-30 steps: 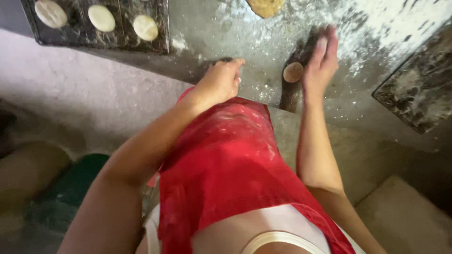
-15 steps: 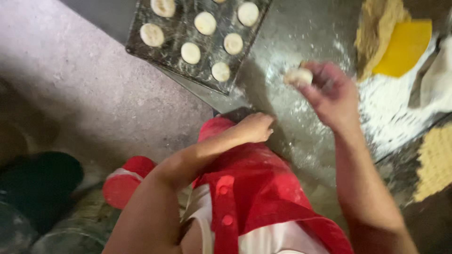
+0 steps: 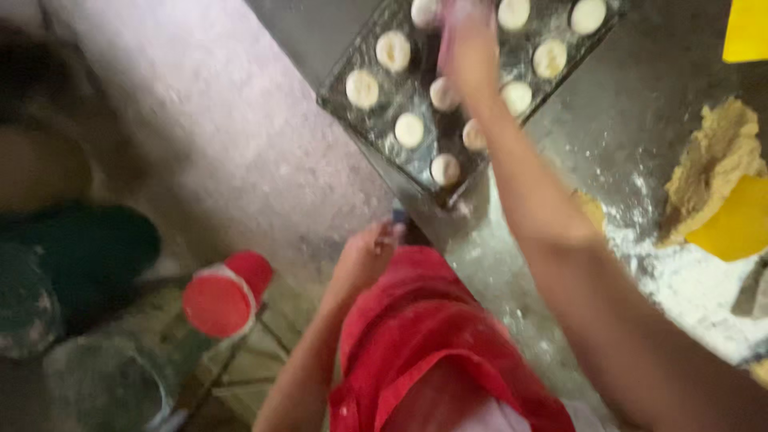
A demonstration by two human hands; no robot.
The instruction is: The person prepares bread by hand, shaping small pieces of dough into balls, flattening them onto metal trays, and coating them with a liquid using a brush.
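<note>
My right hand (image 3: 468,48) is stretched out over a dark baking tray (image 3: 376,132) at the top of the view. It is motion-blurred, so I cannot tell whether it holds anything. Several round pale dough pieces (image 3: 410,129) lie in rows on the tray. My left hand (image 3: 366,258) rests on the near edge of the grey counter (image 3: 640,104), fingers loosely bent, with nothing in it. I wear a red apron (image 3: 432,344) dusted with flour.
A lump of tan dough (image 3: 712,164) lies at the right beside a yellow scraper (image 3: 736,222) and a patch of white flour (image 3: 680,280). Another yellow object (image 3: 748,30) shows at the top right. On the floor at the left stands a red-lidded container (image 3: 218,302).
My right hand has swung from the floured area at the right, where it held a small dough piece, up and left over the tray. My left hand stays at the counter edge.
</note>
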